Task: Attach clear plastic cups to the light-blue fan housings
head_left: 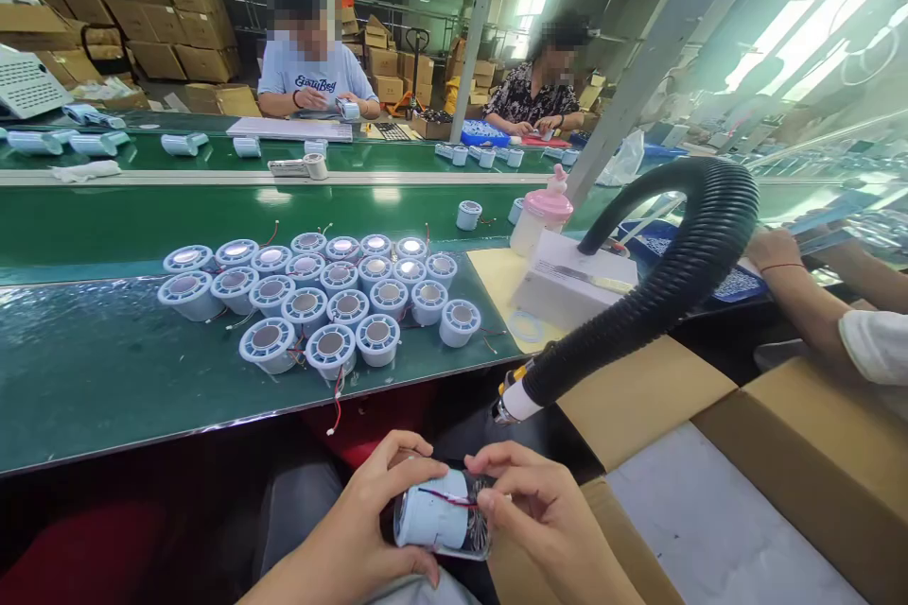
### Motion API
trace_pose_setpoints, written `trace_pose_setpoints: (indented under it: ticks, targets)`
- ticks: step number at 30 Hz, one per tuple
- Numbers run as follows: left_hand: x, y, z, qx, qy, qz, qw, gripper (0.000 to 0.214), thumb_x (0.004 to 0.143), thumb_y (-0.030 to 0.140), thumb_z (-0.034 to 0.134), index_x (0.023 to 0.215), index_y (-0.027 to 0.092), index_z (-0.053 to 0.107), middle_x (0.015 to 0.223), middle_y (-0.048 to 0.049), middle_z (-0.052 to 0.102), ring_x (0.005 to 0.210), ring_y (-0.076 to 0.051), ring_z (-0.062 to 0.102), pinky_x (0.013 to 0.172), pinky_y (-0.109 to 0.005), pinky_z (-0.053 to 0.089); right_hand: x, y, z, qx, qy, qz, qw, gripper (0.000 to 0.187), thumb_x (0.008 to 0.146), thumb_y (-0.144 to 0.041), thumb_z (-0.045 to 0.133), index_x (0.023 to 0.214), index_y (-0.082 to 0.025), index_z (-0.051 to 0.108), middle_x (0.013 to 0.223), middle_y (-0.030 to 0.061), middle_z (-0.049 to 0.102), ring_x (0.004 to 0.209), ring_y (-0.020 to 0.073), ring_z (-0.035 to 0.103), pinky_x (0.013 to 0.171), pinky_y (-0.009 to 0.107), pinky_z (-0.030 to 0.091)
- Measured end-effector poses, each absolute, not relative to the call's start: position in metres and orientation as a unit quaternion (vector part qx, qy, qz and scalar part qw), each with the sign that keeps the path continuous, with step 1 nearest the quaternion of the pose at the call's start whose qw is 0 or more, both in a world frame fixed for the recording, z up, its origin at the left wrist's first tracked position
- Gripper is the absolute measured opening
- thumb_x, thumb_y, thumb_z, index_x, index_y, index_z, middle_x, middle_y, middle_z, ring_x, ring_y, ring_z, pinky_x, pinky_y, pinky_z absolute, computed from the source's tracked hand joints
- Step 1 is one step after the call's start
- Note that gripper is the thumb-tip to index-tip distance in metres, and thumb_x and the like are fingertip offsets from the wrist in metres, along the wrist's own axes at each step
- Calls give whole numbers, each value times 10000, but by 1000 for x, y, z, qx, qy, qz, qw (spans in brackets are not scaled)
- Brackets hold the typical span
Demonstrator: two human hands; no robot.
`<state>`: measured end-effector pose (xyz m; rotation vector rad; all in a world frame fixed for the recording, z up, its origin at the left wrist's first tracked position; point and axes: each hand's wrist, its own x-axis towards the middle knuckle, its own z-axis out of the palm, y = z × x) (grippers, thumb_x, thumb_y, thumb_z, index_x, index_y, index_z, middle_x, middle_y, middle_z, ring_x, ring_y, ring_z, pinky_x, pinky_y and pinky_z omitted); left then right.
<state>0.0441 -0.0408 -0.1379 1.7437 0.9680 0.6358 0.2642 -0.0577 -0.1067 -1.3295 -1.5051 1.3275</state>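
Observation:
My left hand (390,501) is wrapped around a light-blue cylindrical housing (434,512), held tilted on its side above my lap. Its far-right end is clear, with thin metallic-looking parts inside. Red and black wires (448,495) run along the housing towards my right hand (543,506). The thumb and fingers of that hand pinch the wires' end beside the clear part; the fingertips partly hide it. Just above hangs the metal tip (502,410) of a tool with a white collar, near a thick black flexible hose (653,293).
Several light-blue round units (347,306) with wire leads stand on the green bench (106,369). Right are a pink-topped bottle (545,213), a white box (567,279) and an open carton (801,454). Two people work across the conveyor (383,208); another person's arm (801,288) reaches in.

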Motion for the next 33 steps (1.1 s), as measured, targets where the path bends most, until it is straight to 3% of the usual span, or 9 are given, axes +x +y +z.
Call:
trace_pose_setpoints:
  ticks: [4, 7, 12, 14, 17, 20, 23, 28, 33]
  targets:
    - [48, -38, -139, 654, 406, 222, 599, 754, 580, 373, 866, 1269, 331, 563, 1417, -106, 409, 1338, -341, 374, 1116, -523, 321, 272, -56, -109, -511, -491, 580, 402, 379, 732, -528, 714, 569, -185, 725, 916, 119, 681, 893, 238, 645, 721, 292, 536]
    - [55, -39, -138, 552, 378, 218, 710, 741, 625, 313, 844, 1291, 329, 521, 1419, -89, 414, 1290, -316, 453, 1083, -499, 380, 280, -58, -113, -491, -437, 616, 434, 394, 708, -576, 723, 603, -197, 745, 953, 128, 694, 867, 243, 664, 697, 313, 562]
    - [70, -43, -129, 446, 330, 258, 791, 688, 664, 373, 816, 1272, 302, 504, 1301, -87, 538, 1195, -294, 544, 1020, -463, 442, 294, -69, -107, -482, -604, 502, 388, 452, 555, -447, 876, 943, -249, 753, 1231, 122, 624, 1133, 316, 586, 934, 382, 516]
    - [71, -46, -125, 458, 349, 252, 778, 699, 658, 363, 818, 1279, 311, 500, 1345, -88, 499, 1203, -298, 538, 1026, -455, 444, 298, -74, -104, -488, -648, 457, 364, 406, 650, -425, 825, 998, -246, 717, 1232, 105, 625, 1154, 297, 574, 983, 382, 483]
    - [71, -51, -122, 536, 430, 213, 695, 739, 618, 241, 835, 1279, 320, 515, 1418, -80, 414, 1300, -318, 440, 1073, -433, 413, 298, -77, -104, -499, -657, 428, 369, 259, 791, -408, 692, 949, -207, 651, 1147, 98, 653, 1043, 251, 628, 899, 347, 528]
    - [69, -54, -121, 546, 452, 210, 673, 765, 606, 216, 833, 1286, 320, 498, 1408, -78, 422, 1297, -312, 445, 1085, -426, 407, 294, -79, -113, -479, -705, 409, 325, 417, 659, -335, 815, 994, -189, 613, 1251, 127, 591, 1099, 266, 604, 906, 331, 533]
    - [64, -53, -117, 524, 424, 220, 705, 769, 617, 377, 837, 1292, 307, 477, 1365, -90, 467, 1247, -309, 503, 1070, -429, 425, 291, -81, -124, -454, -740, 386, 313, 648, 588, -241, 857, 1156, -186, 551, 1329, 146, 541, 1196, 271, 551, 989, 324, 492]
    - [52, -42, -108, 713, 411, 164, 543, 572, 791, 399, 692, 1315, 370, 462, 1451, -51, 418, 1363, -299, 371, 1139, -447, 331, 295, -87, -134, -456, -752, 263, 397, 541, 670, -141, 720, 1154, -209, 489, 1254, 96, 600, 1125, 197, 602, 961, 236, 501]
    - [48, -31, -105, 784, 350, 209, 468, 489, 806, 307, 687, 1250, 347, 486, 1284, -54, 528, 1206, -239, 523, 1016, -326, 455, 295, -86, -135, -449, -791, 211, 357, 429, 713, -118, 587, 1138, -168, 551, 1282, 154, 559, 1144, 222, 585, 950, 274, 512]
